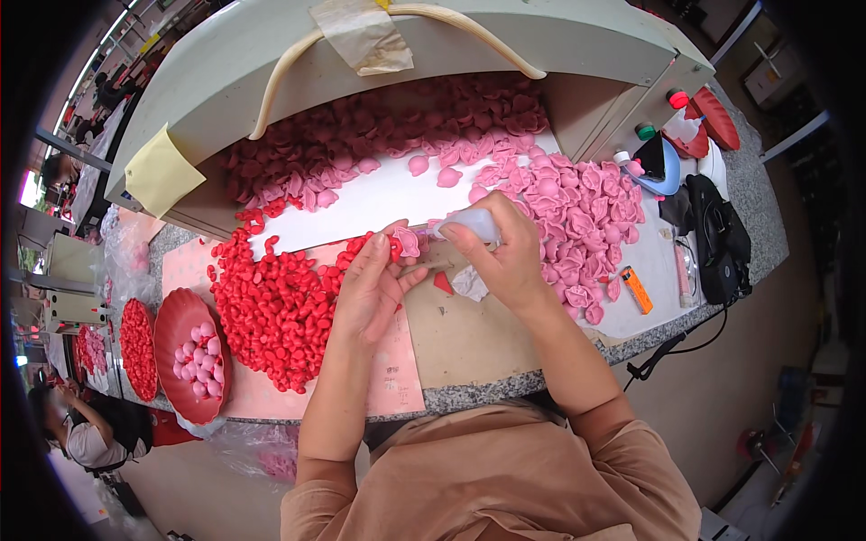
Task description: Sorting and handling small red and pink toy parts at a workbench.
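Observation:
My left hand [372, 284] pinches a small pink petal-shaped piece [409, 242] between thumb and fingers. A red bit [395, 248] shows right at its fingertips; whether it is joined to the pink piece I cannot tell. My right hand [510, 257] is closed around a small translucent squeeze bottle [476, 223], tilted so its tip points left at the pink piece. To the left of my left hand lies a heap of glossy red pieces [275, 316]. Beyond and right of my right hand spreads a pile of pink petal-shaped pieces [577, 212].
A grey hooded cabinet [271, 68] arches over the back. At left stand a red scalloped bowl [171, 329] of pink balls and another bowl of red pieces [138, 352]. An orange lighter [636, 290], black bag [722, 239] and blue container [663, 167] lie at right. Crumpled white paper [469, 284] sits mid-table.

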`<control>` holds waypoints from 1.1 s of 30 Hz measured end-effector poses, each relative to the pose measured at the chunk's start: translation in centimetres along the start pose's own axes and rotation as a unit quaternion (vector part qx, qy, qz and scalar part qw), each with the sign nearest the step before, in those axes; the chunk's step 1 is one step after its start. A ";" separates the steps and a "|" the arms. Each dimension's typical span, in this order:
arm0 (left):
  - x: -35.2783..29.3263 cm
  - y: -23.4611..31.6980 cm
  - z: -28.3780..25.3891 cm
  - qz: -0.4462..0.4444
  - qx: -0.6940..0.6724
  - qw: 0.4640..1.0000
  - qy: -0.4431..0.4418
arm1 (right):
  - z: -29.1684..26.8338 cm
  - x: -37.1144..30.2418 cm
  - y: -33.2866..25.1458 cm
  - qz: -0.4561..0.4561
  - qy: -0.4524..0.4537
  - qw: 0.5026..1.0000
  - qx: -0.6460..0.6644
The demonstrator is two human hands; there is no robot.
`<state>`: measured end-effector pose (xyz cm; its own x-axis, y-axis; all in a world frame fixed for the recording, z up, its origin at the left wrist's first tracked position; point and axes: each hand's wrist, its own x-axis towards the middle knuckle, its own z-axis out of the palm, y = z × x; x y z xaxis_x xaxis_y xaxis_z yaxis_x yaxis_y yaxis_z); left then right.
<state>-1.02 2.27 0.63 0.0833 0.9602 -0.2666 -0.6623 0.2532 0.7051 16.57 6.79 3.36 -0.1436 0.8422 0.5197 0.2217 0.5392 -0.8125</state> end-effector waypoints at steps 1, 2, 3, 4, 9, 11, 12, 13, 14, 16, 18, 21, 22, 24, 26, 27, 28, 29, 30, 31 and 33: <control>0.1 0.0 -0.1 0.001 -0.002 1.000 -0.002 | -0.1 0.0 0.1 -0.002 -0.001 1.000 -0.007; 0.1 0.0 -0.2 0.002 -0.004 1.000 -0.004 | -0.1 0.0 0.2 -0.004 -0.002 1.000 -0.015; 0.1 0.0 -0.2 0.002 -0.004 1.000 -0.005 | -0.1 -0.1 0.2 -0.004 -0.001 1.000 -0.015; 0.1 0.0 -0.1 0.005 -0.008 1.000 -0.003 | -0.1 -0.1 0.2 -0.007 0.001 1.000 -0.012; 0.1 -0.1 -0.4 0.012 -0.022 1.000 -0.011 | -0.1 -0.1 0.2 -0.016 0.005 1.000 -0.012; 0.1 0.0 -0.3 0.018 -0.022 1.000 -0.012 | -0.1 -0.1 0.2 -0.019 0.004 1.000 -0.016; 0.1 0.0 -0.2 0.018 -0.022 1.000 -0.012 | -0.1 -0.1 0.2 -0.019 0.004 1.000 -0.016; 0.1 0.0 -0.1 0.023 -0.017 1.000 -0.013 | -0.1 -0.1 0.2 -0.017 0.005 1.000 -0.017; 0.1 0.1 0.0 0.028 -0.012 0.999 -0.014 | -0.1 -0.1 0.2 -0.015 0.006 1.000 -0.017; 0.1 0.1 0.0 0.032 -0.014 0.999 -0.019 | -0.2 -0.2 0.4 -0.022 0.007 0.999 -0.023; 0.1 0.1 0.1 0.036 -0.015 0.999 -0.024 | -0.2 -0.1 0.4 -0.028 0.009 0.999 -0.028; 0.1 0.1 0.1 0.046 -0.016 0.998 -0.032 | -0.2 -0.1 0.4 -0.041 0.009 0.998 -0.038; 0.1 0.1 0.1 0.048 -0.016 0.998 -0.032 | -0.2 -0.2 0.4 -0.034 0.009 0.999 -0.036; 0.2 0.0 0.1 0.051 -0.016 0.998 -0.031 | -0.1 -0.1 0.3 -0.028 0.009 0.999 -0.034; 0.3 0.0 0.0 0.055 -0.023 0.998 -0.029 | -0.2 0.0 0.1 -0.032 0.015 0.999 -0.036; 0.3 0.0 0.1 0.054 -0.023 0.998 -0.029 | -0.2 0.0 0.1 -0.031 0.015 0.999 -0.036; 0.2 0.1 0.1 0.054 -0.023 0.998 -0.030 | -0.3 0.0 0.1 -0.035 0.018 0.998 -0.042; 0.2 0.1 0.2 0.055 -0.024 0.998 -0.030 | -0.3 0.0 0.2 -0.040 0.020 0.998 -0.048; 0.2 0.1 0.2 0.055 -0.023 0.998 -0.029 | -0.2 0.1 0.2 -0.040 0.020 0.998 -0.047; 0.2 0.1 0.2 0.056 -0.022 0.998 -0.030 | -0.2 0.1 0.1 -0.043 0.024 0.998 -0.047; 0.2 0.1 0.1 0.056 -0.021 0.998 -0.031 | -0.2 0.0 0.2 -0.046 0.028 0.997 -0.046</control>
<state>-0.97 2.52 0.70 0.0512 0.9880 -0.1457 -0.7007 0.1395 0.6997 16.77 6.92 3.28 -0.1148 0.7861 0.6073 0.2980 0.6104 -0.7339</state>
